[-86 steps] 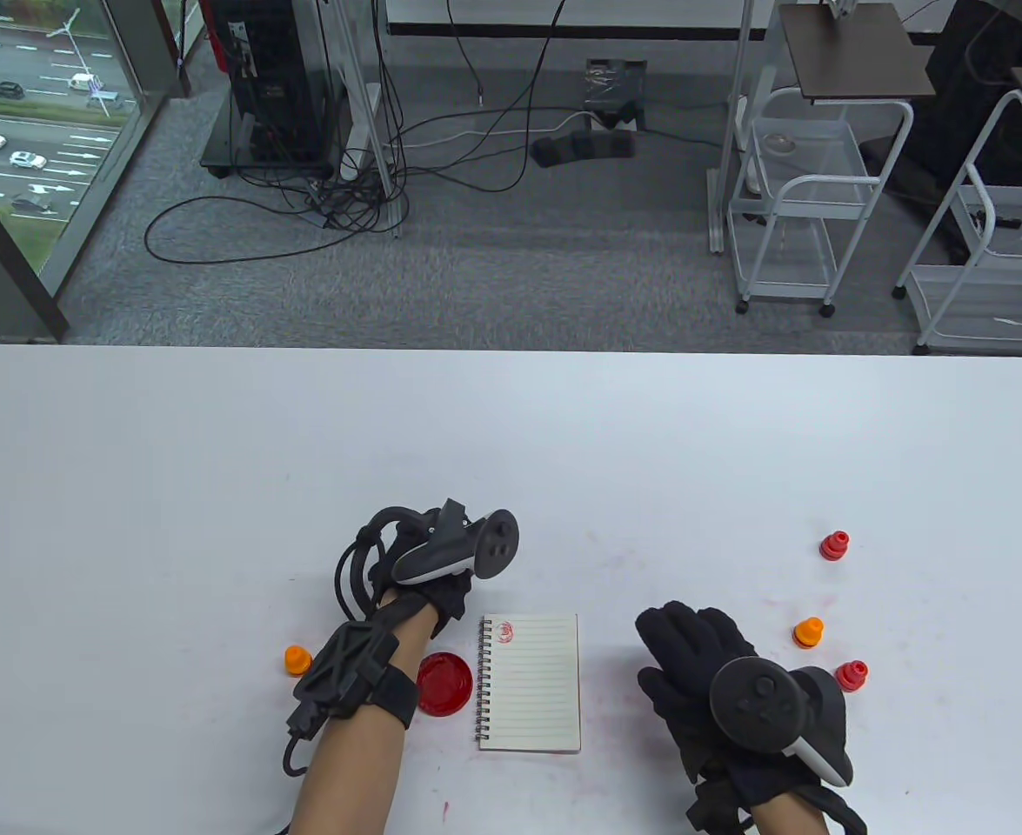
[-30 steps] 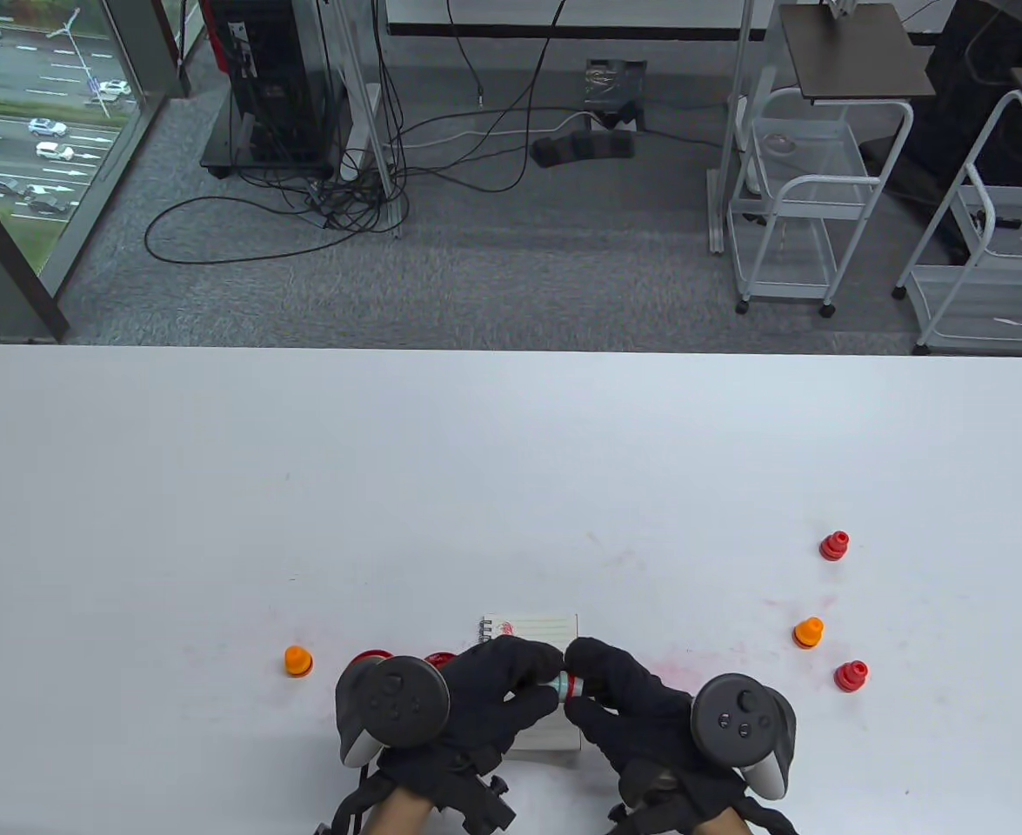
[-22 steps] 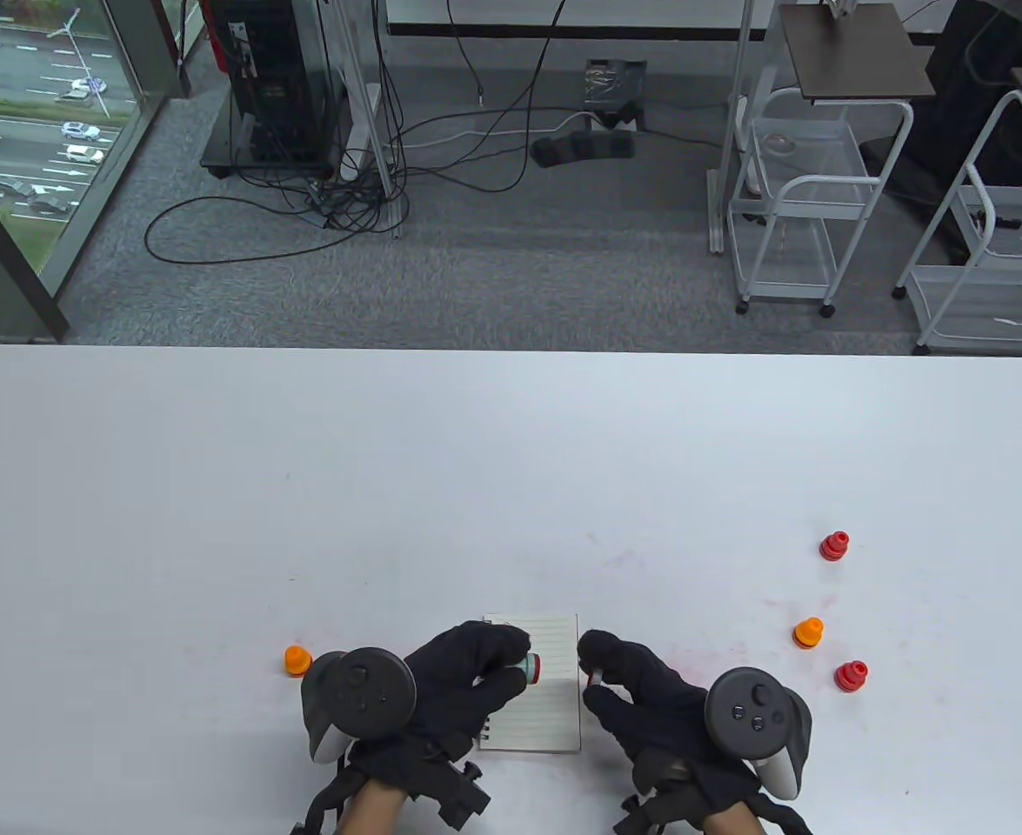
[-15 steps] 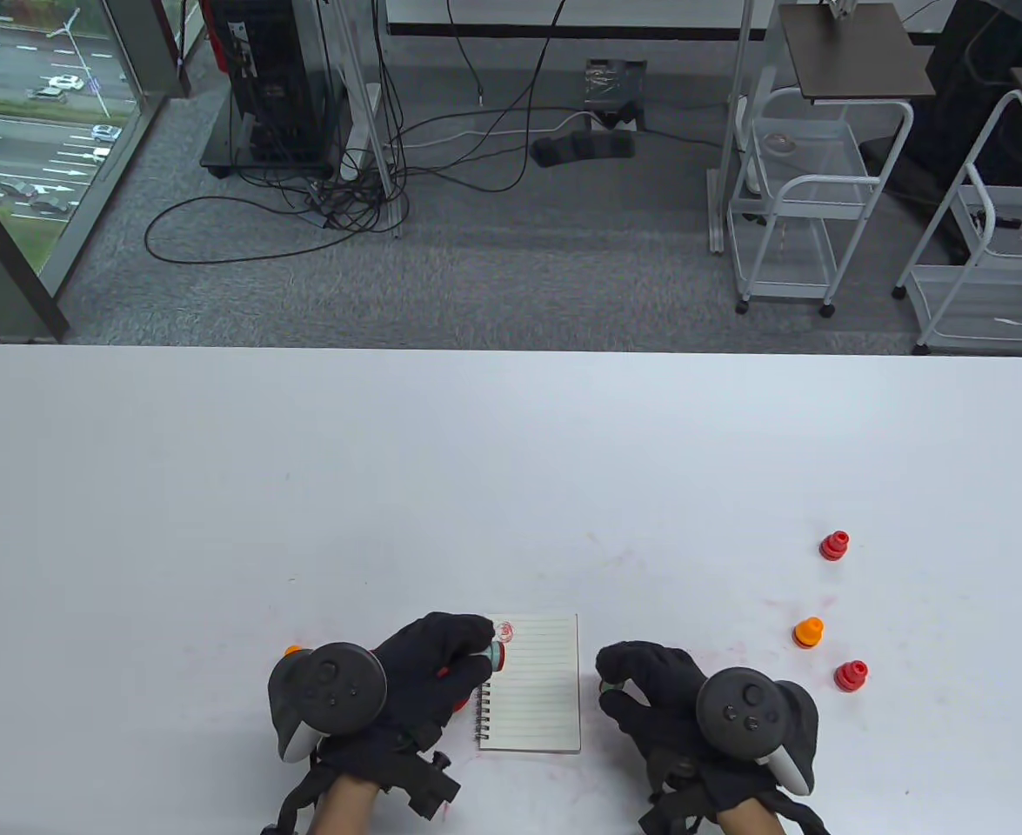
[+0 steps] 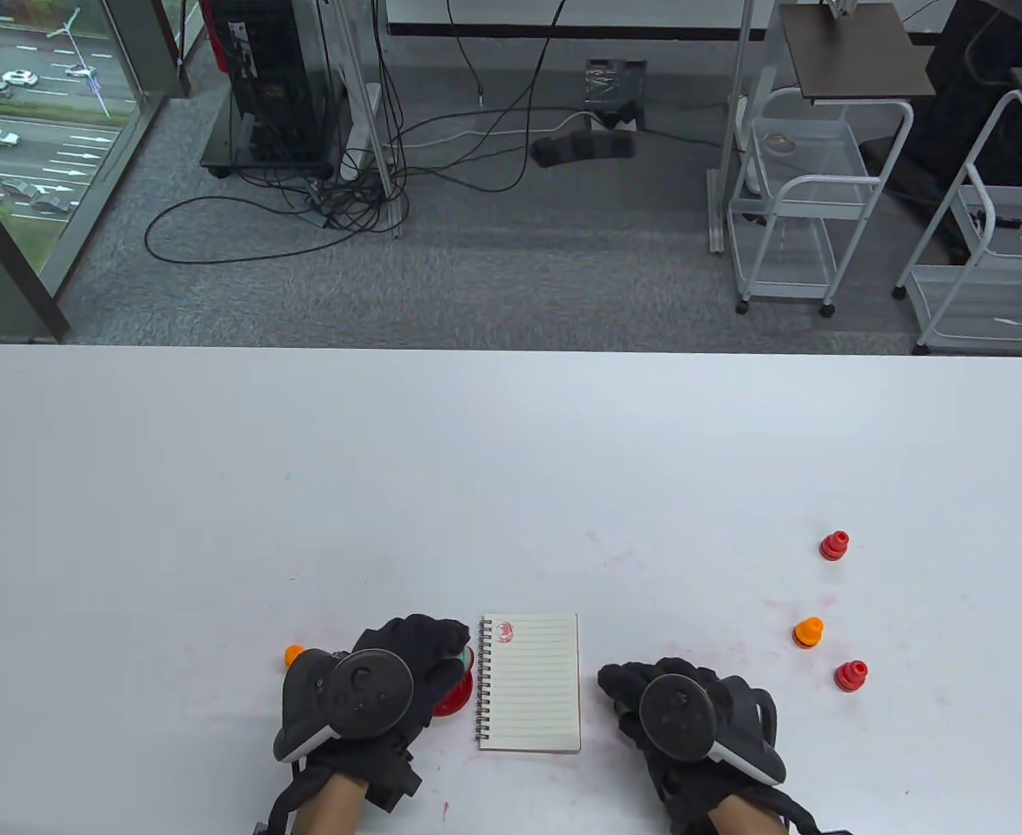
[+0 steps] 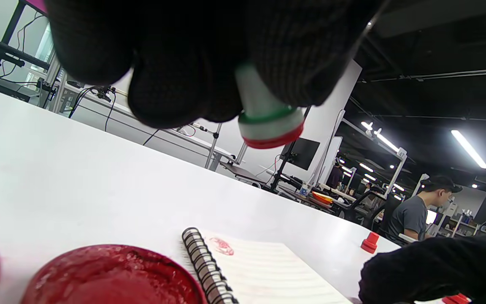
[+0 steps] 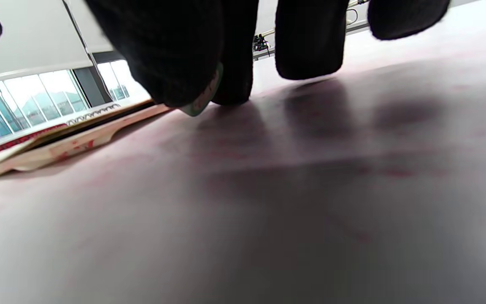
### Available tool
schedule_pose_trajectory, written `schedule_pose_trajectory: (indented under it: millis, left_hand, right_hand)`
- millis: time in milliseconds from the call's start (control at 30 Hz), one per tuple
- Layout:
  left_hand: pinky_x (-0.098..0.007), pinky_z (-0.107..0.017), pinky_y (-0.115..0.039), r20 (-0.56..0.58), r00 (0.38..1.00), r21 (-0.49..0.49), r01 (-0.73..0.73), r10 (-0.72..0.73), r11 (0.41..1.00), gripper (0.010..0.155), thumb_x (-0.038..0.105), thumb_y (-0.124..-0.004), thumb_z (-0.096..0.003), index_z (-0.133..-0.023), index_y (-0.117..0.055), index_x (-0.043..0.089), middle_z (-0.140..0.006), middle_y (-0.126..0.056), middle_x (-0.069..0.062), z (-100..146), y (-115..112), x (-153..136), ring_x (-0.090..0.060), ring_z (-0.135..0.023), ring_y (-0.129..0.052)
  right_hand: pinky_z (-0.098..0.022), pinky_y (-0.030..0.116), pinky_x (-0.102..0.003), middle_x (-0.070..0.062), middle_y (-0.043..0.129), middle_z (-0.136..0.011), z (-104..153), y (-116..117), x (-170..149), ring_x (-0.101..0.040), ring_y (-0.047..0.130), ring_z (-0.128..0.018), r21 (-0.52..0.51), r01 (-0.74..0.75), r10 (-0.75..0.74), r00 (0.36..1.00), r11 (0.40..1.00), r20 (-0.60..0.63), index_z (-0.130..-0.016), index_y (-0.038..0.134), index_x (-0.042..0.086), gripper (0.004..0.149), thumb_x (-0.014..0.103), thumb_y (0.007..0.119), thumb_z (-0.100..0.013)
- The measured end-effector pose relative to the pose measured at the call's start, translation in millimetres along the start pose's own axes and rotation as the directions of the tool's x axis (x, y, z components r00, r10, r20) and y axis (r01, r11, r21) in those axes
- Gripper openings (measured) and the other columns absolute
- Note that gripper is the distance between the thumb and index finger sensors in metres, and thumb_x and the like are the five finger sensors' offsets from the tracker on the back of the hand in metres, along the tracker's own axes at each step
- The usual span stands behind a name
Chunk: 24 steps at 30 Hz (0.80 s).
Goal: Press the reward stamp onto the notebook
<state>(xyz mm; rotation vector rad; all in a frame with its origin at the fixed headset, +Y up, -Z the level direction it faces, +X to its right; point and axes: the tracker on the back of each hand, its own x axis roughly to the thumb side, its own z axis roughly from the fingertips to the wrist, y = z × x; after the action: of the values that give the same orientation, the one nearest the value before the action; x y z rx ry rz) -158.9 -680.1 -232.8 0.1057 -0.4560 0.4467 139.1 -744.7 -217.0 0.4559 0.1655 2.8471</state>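
Observation:
A small spiral notebook (image 5: 530,687) lies open on the white table (image 5: 476,487), with one red stamp mark (image 5: 504,631) at its top left. My left hand (image 5: 451,651) grips a white stamp with a green ring and a red face (image 6: 268,124). It holds the stamp face-down just above the open red ink pad (image 5: 457,696), left of the notebook; the pad (image 6: 108,274) and notebook (image 6: 264,270) also show in the left wrist view. My right hand (image 5: 622,689) rests on the table right of the notebook and pinches a small green cap (image 7: 203,98).
An orange stamp (image 5: 293,654) stands left of my left hand. Two red stamps (image 5: 834,545) (image 5: 851,675) and an orange one (image 5: 809,632) stand at the right. Faint pink ink smears mark the table around the notebook.
The hands met over the notebook and pulled apart, the cap going with the right hand. The left hand carried the stamp left over the ink pad; the right hand settled on the table.

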Motion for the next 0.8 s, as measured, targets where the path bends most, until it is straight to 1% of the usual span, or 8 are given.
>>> schedule_pose_trajectory:
  millis: [67,100,167,300,467,567,667,800]
  left_hand:
    - [-0.048,-0.055,-0.085,-0.015,0.999,-0.013,0.042,-0.043,0.999,0.047,0.034,-0.088,-0.0431,-0.088,-0.085,0.021,-0.084,-0.096,-0.011,-0.1,-0.8,0.5,-0.024,-0.061,-0.101]
    - [-0.047,-0.055,-0.085,-0.018,0.996,-0.024,0.084,-0.084,0.996,0.047,0.034,-0.088,-0.0429,-0.088,-0.085,0.021,-0.084,-0.096,-0.011,-0.1,-1.3,0.6,-0.023,-0.061,-0.101]
    - [-0.047,-0.055,-0.086,-0.026,0.992,-0.039,0.122,-0.123,0.992,0.047,0.034,-0.088,-0.0429,-0.088,-0.085,0.021,-0.084,-0.096,-0.010,-0.1,-2.4,0.3,-0.023,-0.061,-0.101]
    - [-0.048,-0.055,-0.085,-0.039,0.991,-0.059,0.125,-0.127,0.990,0.047,0.034,-0.088,-0.0432,-0.088,-0.085,0.021,-0.084,-0.096,-0.011,-2.0,-4.6,-1.4,-0.024,-0.061,-0.101]
    - [-0.048,-0.055,-0.085,-0.036,0.985,-0.109,0.166,-0.170,0.980,0.048,0.035,-0.087,-0.0432,-0.089,-0.085,0.021,-0.083,-0.097,-0.010,-6.1,-8.5,-4.9,-0.023,-0.061,-0.101]
    - [-0.048,-0.054,-0.086,-0.047,0.984,-0.136,0.164,-0.172,0.977,0.049,0.037,-0.087,-0.0429,-0.089,-0.086,0.020,-0.081,-0.098,-0.010,-6.3,-9.6,-7.6,-0.023,-0.059,-0.101]
    - [-0.048,-0.053,-0.087,-0.061,0.982,-0.150,0.166,-0.176,0.975,0.051,0.040,-0.087,-0.0424,-0.088,-0.089,0.016,-0.076,-0.101,-0.011,-6.6,-10.8,-9.5,-0.022,-0.054,-0.102]
    - [-0.047,-0.052,-0.087,-0.059,0.979,-0.180,0.181,-0.194,0.967,0.052,0.042,-0.087,-0.0412,-0.086,-0.091,0.016,-0.073,-0.102,-0.010,-9.3,-17.3,-11.1,-0.022,-0.051,-0.102]
  right_hand:
    - [-0.063,0.059,-0.074,0.001,0.081,-0.101,0.1,0.4,0.5,-0.049,0.071,-0.094,0.022,-0.013,0.013,1.000,1.000,-0.010,-0.098,0.066,0.030,0.060,0.027,0.087,-0.041]
    - [-0.063,0.059,-0.075,0.001,0.080,-0.102,0.4,0.5,0.6,-0.049,0.070,-0.095,0.025,-0.012,0.012,1.000,1.000,-0.009,-0.098,0.065,0.031,0.061,0.027,0.086,-0.041]
    - [-0.063,0.059,-0.075,0.001,0.079,-0.103,0.8,0.7,0.5,-0.050,0.069,-0.095,0.026,-0.012,0.012,1.000,1.000,-0.008,-0.099,0.065,0.030,0.061,0.026,0.086,-0.041]
    - [-0.063,0.059,-0.074,0.000,0.079,-0.103,0.7,0.8,-0.4,-0.050,0.069,-0.095,0.034,0.008,-0.008,1.000,0.999,0.003,-0.099,0.065,0.030,0.061,0.028,0.086,-0.042]
    - [-0.063,0.059,-0.075,-0.002,0.077,-0.105,1.9,-0.5,-2.4,-0.052,0.068,-0.094,0.036,0.032,-0.032,0.999,0.999,-0.001,-0.100,0.064,0.029,0.061,0.028,0.084,-0.042]
    - [-0.063,0.058,-0.075,-0.004,0.076,-0.106,3.3,-6.2,-3.6,-0.054,0.067,-0.094,0.002,0.048,-0.048,0.999,0.999,-0.005,-0.100,0.063,0.028,0.061,0.029,0.083,-0.043]
    - [-0.063,0.057,-0.075,-0.007,0.075,-0.106,5.1,-12.7,-5.1,-0.055,0.066,-0.094,-0.033,0.079,-0.079,0.997,0.996,-0.004,-0.101,0.063,0.027,0.059,0.031,0.080,-0.045]
    - [-0.063,0.057,-0.076,-0.010,0.074,-0.106,8.2,-20.2,-8.0,-0.056,0.065,-0.094,-0.073,0.120,-0.120,0.993,0.990,-0.006,-0.101,0.065,0.025,0.057,0.032,0.078,-0.046]
